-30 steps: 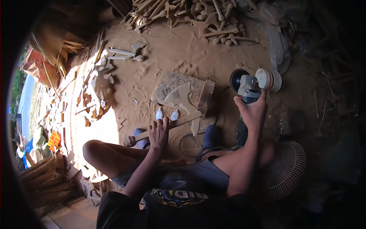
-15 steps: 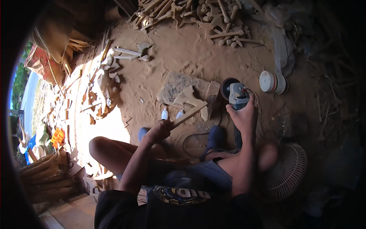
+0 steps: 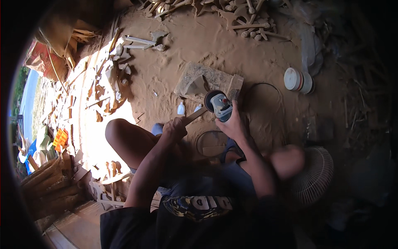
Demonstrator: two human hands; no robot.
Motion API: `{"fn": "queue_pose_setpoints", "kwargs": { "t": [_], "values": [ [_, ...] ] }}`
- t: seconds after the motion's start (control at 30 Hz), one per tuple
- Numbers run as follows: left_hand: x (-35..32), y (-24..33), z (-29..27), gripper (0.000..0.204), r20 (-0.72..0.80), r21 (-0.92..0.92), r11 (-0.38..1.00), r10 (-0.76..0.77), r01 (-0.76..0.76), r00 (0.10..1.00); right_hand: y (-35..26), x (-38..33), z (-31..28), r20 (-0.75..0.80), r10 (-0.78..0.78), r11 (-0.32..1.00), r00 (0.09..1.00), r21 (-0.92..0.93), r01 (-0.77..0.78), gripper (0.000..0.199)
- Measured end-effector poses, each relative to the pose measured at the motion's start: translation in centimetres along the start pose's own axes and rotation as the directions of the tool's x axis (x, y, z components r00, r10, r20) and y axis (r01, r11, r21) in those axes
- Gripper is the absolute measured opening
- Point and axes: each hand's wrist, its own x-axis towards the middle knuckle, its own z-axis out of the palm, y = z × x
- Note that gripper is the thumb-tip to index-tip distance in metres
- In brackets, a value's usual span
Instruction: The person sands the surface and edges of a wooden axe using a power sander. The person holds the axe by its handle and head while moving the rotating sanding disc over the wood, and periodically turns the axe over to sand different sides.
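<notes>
Left hand (image 3: 175, 128) has its fingers wrapped round a thin wood piece (image 3: 195, 115) touching the angle grinder (image 3: 219, 106), which the right hand (image 3: 234, 124) grips tight.

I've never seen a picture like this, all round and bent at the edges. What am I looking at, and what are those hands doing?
The picture comes from a wide-angle camera worn on a person's head, looking down, so straight edges curve near the rim. The person sits on sandy ground covered in sawdust. Their right hand grips a small angle grinder; their left hand holds a thin wooden stick with its tip up at the grinder's disc. Just beyond lies a rough wooden block. Carved wooden pieces are piled further off, and a white fan stands at the person's right.
</notes>
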Motion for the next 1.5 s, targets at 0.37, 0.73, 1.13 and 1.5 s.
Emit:
{"fn": "queue_pose_setpoints", "kwargs": {
  "t": [0.37,0.73,1.13,1.5],
  "values": [
    [0.8,-0.8,0.8,0.032,0.171,0.085,0.974,-0.221,0.209,0.96,3.7,-1.7,4.3,0.106,0.006,0.999,0.994,-0.04,-0.002,0.106],
    [-0.8,-3.7,4.8,0.014,-0.38,0.357,0.922,0.287,-0.146,0.879,3.2,-2.2,4.6,0.068,-0.038,0.978,0.997,-0.202,0.051,0.095],
    [0.1,-0.5,0.4,0.025,0.064,0.126,0.971,-0.214,0.205,0.975,4.7,1.5,3.8,-0.093,-0.06,0.933,0.994,-0.358,0.023,0.091],
    [1.0,1.1,-2.4,0.022,0.23,0.076,0.966,-0.258,0.247,0.938,3.0,4.1,1.3,-0.087,0.137,0.914,0.987,-0.372,-0.16,0.09]
  ]
}}
